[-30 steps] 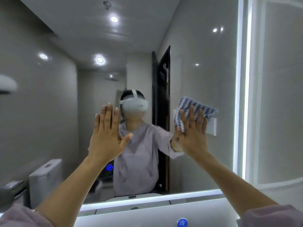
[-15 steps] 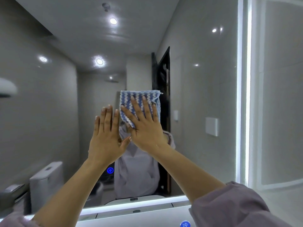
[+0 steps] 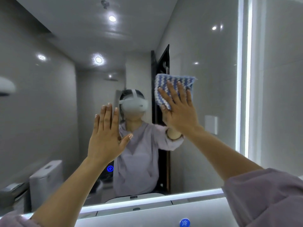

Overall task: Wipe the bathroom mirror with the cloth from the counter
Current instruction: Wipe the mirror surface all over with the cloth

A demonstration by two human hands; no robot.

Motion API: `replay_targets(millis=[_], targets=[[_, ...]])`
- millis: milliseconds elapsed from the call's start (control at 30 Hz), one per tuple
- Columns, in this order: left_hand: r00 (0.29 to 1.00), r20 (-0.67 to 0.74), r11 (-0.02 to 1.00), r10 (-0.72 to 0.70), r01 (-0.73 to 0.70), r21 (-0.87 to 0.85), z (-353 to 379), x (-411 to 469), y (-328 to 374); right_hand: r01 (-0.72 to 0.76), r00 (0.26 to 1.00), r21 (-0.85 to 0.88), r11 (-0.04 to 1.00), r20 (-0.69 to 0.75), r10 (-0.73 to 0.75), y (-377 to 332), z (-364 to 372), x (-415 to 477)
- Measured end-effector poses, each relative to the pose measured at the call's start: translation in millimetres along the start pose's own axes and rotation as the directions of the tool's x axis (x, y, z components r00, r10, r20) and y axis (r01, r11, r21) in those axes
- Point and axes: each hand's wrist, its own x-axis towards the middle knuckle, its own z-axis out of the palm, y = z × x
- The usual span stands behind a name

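Your 2 forearms reach up from pale purple sleeves. Your left hand lies flat on the mirror, fingers straight and close together, thumb out. Your right hand, fingers spread, presses the blue-and-white cloth against the glass, up and right of the left hand. Behind, the reflection shows a toilet.

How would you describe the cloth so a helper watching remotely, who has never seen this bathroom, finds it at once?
Start at the big wall mirror with the glowing light strip along its right and bottom edges. Right of centre, the right hand lies flat, fingers spread, against the glass. The cloth is the square pinned under those fingers, the only patterned thing here: blue and white zigzag stripes among plain grey surfaces.
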Motion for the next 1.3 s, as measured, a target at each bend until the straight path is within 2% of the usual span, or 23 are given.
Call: replay_targets(millis=[100,233,433,600,733,867,967,1133,1300], targets=[[1.000,0.006,1.000,-0.005,0.004,0.005,-1,0,1,-0.146,0.986,-0.001,0.989,0.079,0.146,39,-6,-5],[1.000,0.015,1.000,-0.003,0.003,-0.001,-3,0,2,-0.351,0.927,-0.001,0.936,0.140,0.348,81,-14,-24],[1.000,0.018,1.000,-0.005,0.005,-0.026,-4,0,3,-0.402,0.903,0.022,0.915,0.173,0.392,88,-11,-31],[1.000,0.015,0.999,-0.012,0.013,-0.037,-5,0,4,-0.427,0.898,0.019,0.904,0.125,0.422,64,2,-35],[1.000,0.006,0.999,-0.007,0.007,-0.043,-6,0,5,-0.357,0.933,0.034,0.933,0.061,0.355,37,7,-34],[1.000,0.009,0.999,-0.008,0.008,-0.036,-6,-1,5,-0.115,0.993,0.029,0.993,-0.003,0.115,-10,7,-30],[1.000,0.014,0.999,-0.015,0.016,-0.042,-5,-1,4,0.055,0.995,0.058,0.997,0.074,-0.059,-59,5,-24],[0.999,0.022,0.998,-0.025,0.026,-0.055,-6,-1,5,0.072,0.981,0.114,0.991,0.170,-0.091,-113,-2,-6],[0.999,0.012,0.998,-0.032,0.033,-0.055,-6,-1,5,0.094,0.973,0.132,0.987,0.196,-0.119,-119,-8,4]])
